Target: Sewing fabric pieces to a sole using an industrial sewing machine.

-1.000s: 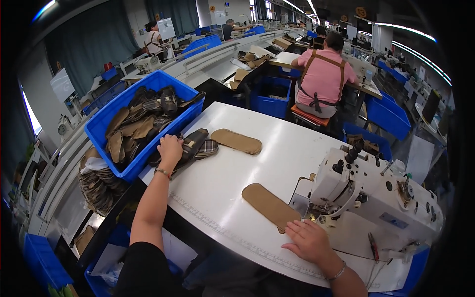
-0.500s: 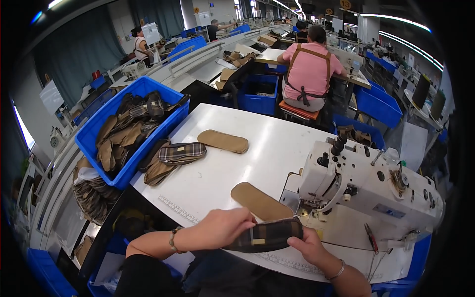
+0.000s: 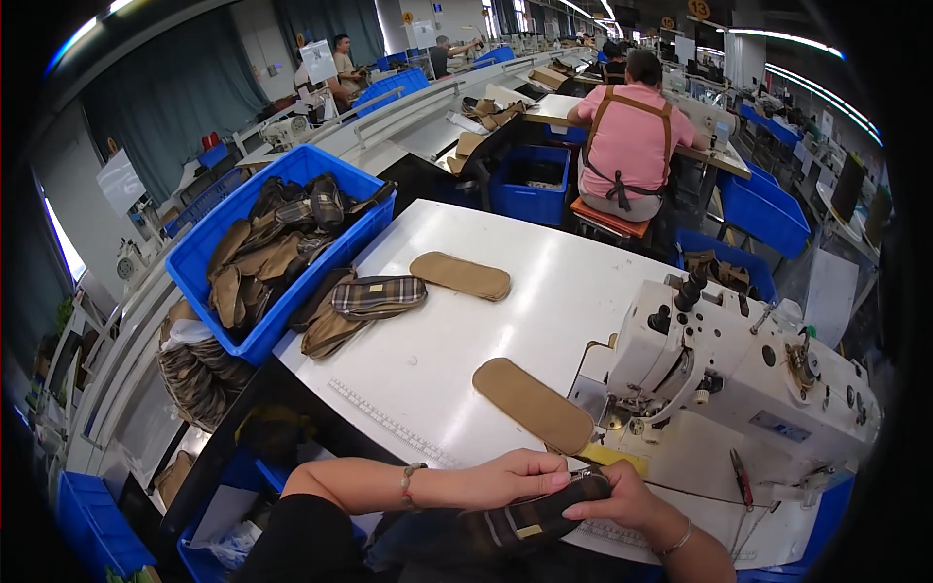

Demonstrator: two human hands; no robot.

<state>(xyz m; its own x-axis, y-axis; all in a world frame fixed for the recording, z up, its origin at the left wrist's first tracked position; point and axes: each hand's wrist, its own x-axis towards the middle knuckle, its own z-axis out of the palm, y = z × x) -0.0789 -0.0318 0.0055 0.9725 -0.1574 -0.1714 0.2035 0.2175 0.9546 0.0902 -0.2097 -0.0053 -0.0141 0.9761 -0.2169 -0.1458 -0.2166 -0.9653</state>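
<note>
At the near edge of the white table point(image 3: 544, 291), just in front of the sewing machine point(image 3: 739, 379), my left hand point(image 3: 510, 478) and right hand point(image 3: 622, 500) both close their fingers around a dark plaid insole piece point(image 3: 530, 523). I judge it light, soft and floppy; best pinched at both ends along the edges.

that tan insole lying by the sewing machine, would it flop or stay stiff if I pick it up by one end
The tan insole looks thin and lies flat on the white table, so it would probably droop somewhat. It seems light for its size, and its flat fabric-like face suggests it won't roll or slide easily.
</note>
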